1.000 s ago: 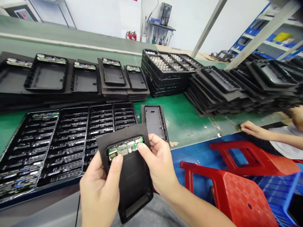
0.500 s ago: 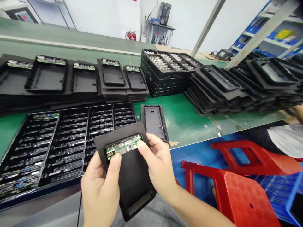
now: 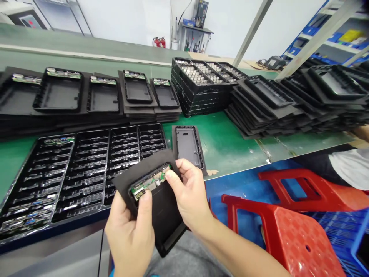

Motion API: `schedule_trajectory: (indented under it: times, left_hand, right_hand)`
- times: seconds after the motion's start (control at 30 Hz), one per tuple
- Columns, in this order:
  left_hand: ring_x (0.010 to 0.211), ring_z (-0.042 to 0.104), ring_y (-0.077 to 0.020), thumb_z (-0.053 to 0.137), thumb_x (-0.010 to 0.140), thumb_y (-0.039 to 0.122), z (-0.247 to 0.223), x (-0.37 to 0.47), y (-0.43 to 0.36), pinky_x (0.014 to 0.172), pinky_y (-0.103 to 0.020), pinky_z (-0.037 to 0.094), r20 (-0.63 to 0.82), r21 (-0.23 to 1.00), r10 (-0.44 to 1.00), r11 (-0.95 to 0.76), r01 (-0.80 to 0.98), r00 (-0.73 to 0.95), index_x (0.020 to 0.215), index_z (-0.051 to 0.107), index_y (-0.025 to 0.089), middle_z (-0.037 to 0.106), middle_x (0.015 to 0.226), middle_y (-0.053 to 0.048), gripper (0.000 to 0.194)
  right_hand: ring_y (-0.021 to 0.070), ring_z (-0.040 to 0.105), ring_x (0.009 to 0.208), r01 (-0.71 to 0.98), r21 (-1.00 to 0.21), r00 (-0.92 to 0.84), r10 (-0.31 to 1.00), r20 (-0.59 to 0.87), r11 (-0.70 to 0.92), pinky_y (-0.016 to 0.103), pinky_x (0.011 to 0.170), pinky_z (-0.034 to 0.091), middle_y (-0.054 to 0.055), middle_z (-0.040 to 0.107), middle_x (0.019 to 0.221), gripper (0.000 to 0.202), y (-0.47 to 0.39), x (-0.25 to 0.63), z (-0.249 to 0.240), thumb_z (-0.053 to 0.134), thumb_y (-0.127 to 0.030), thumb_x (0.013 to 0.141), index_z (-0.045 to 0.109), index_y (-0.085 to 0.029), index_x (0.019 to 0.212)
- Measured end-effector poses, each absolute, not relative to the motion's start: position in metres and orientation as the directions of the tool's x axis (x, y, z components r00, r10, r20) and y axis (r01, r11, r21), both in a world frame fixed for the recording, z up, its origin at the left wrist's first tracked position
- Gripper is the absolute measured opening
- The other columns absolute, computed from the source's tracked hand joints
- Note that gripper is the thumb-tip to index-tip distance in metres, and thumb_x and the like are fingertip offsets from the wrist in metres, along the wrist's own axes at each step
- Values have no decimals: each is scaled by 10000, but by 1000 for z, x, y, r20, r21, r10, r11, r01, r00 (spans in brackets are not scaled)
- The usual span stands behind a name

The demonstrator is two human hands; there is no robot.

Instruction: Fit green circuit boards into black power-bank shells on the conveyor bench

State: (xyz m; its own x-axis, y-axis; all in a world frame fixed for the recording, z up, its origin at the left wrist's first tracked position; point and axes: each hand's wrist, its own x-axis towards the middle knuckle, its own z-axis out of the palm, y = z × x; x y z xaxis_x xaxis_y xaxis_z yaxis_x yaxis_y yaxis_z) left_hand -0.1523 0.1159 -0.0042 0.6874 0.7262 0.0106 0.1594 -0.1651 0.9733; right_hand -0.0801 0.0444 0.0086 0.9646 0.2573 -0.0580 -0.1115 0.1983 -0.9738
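Between my two hands is a black plastic casing (image 3: pixel 167 211), tilted, with a dark foam sheet (image 3: pixel 138 167) behind its upper end. A green circuit board (image 3: pixel 152 182) with a small digit display sits across the casing's top end. My left hand (image 3: pixel 132 227) grips the left side, its thumb on the board by the display. On the right side my right hand (image 3: pixel 190 196) holds on, with its thumb pressing the board's other end. The fingers behind the casing are mostly hidden. Just beyond lies another black casing (image 3: pixel 188 146) on a foam sheet, with no board visible in it.
A compartment tray (image 3: pixel 86 173) holding some boards lies left. Casings with boards (image 3: pixel 134 86) rest on foam stacks behind it. Stacked trays (image 3: pixel 198 92) and piled casings (image 3: pixel 268 92) stand farther right. Red stools (image 3: pixel 300 238) and a blue crate (image 3: pixel 343 231) are at right, near another person's sleeve (image 3: pixel 350 167).
The casing has tilted a little in my hands and its lower end has risen slightly. My left hand has shifted slightly right; both thumbs stay on the board.
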Motion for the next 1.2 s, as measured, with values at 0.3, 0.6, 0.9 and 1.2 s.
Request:
schedule_trajectory:
  times: [0.3, 0.6, 0.9, 1.2]
  left_hand:
    - [978, 597, -180, 549, 821, 418, 3, -139, 126, 837, -264, 485, -68, 991, 650, -43, 126, 756, 1146, 563, 247, 652, 1087, 2, 367]
    - [1006, 607, -193, 561, 819, 384, 5, -133, 125, 847, -284, 491, -114, 993, 580, 61, 96, 807, 1161, 551, 232, 652, 1128, -24, 374]
    - [1057, 602, -207, 591, 795, 375, 2, -137, 131, 863, -304, 503, -257, 931, 384, 345, 121, 887, 1258, 488, 293, 621, 1224, -15, 481]
    - [1148, 546, -271, 602, 754, 456, 6, -149, 130, 926, -361, 477, -354, 905, 474, 392, 167, 806, 1177, 598, 215, 625, 1219, -62, 486]
  right_hand:
    - [154, 578, 768, -101, -981, 945, 323, -44, 163, 270, 729, 470, -2, 619, 779, 68, 39, -76, 16, 555, -228, 811, 585, -174, 841]
    - [163, 612, 786, -83, -988, 939, 342, -34, 129, 271, 741, 487, 12, 657, 820, 78, 29, -71, 14, 604, -225, 777, 585, -179, 837]
    - [162, 613, 833, -164, -970, 939, 328, -100, 176, 268, 765, 479, 17, 671, 860, 125, 26, -72, 7, 627, -260, 782, 592, -183, 874]
    - [159, 641, 763, -413, -847, 849, 479, -225, 335, 272, 737, 501, 32, 699, 889, 193, 19, -69, 0, 655, -274, 769, 617, -183, 936]
